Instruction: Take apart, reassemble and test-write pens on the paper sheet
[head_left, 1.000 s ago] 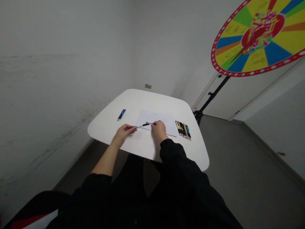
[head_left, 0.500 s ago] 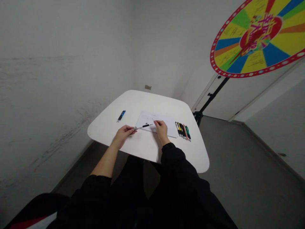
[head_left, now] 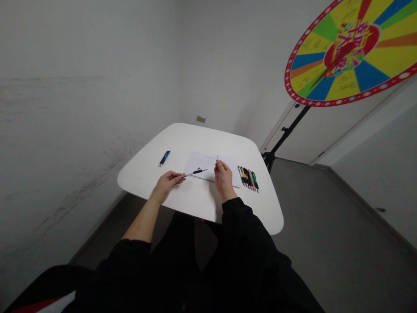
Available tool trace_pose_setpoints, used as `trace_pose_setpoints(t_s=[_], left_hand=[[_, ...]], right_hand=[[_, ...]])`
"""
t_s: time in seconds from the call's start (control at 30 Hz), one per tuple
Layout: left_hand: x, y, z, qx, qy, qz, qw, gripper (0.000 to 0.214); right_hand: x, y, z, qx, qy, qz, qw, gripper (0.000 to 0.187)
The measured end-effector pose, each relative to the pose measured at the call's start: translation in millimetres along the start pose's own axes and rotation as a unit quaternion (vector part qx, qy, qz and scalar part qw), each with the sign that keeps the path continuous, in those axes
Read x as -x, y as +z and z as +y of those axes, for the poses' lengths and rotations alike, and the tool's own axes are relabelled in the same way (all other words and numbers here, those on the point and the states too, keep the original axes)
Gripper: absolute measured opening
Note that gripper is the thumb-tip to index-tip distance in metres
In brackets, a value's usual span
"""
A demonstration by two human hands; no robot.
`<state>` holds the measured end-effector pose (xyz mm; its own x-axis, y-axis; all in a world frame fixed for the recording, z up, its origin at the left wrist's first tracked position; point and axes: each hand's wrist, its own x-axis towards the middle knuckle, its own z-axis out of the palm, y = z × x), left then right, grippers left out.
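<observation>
Pen is over the paper's near edge, left hand fingertips pinching its rear; right hand fingers clamp a slim piece. Probably light, stiff, slickish, so black grip looks grabbiest.

Dim, flat light leaves the wall grey and the floor darker; the table looks brighter. A soft shadow falls from the right hand toward the table's near edge. The wheel looks stretched; black sleeves lose detail.

Scuffed pale wall at left; grey floor; white table; multicoloured wheel on black stand
</observation>
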<state>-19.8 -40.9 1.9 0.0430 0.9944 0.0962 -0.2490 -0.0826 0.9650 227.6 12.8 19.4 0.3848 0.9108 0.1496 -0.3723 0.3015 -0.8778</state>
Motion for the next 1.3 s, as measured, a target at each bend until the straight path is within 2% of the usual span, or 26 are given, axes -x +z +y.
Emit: trace_pose_setpoints(t_s=[0.2,0.33,0.43,0.57,1.07,1.3], left_hand=[[-0.9,0.5,0.2,0.008,-0.004,0.003,1.000,0.052],[-0.2,1.5,0.9,-0.006,-0.005,-0.008,1.000,0.052],[-0.5,1.1,-1.2,-0.015,-0.007,-0.013,1.000,0.053],[-2.0,-1.1,-5.6,-0.026,-0.008,-0.019,0.999,0.052],[0.6,0.3,-2.1,-0.032,-0.006,-0.031,0.999,0.052],[-1.2,1.1,-5.0,-0.041,-0.014,-0.023,0.999,0.052]], right_hand=[[12.3,-26.5,-24.9,0.125,-0.027,-0.108,0.986,0.039],[18.0,-48.7,-44.7,0.258,-0.045,-0.178,0.949,0.039],[19.0,-58.5,-52.3,0.326,-0.076,-0.199,0.921,0.035],[20.3,-61.3,-54.8,0.382,-0.137,-0.216,0.888,0.030],[24.1,-55.6,-51.2,0.373,-0.135,-0.233,0.888,0.026],[27.5,-49.8,-51.3,0.384,-0.141,-0.245,0.879,0.024]])
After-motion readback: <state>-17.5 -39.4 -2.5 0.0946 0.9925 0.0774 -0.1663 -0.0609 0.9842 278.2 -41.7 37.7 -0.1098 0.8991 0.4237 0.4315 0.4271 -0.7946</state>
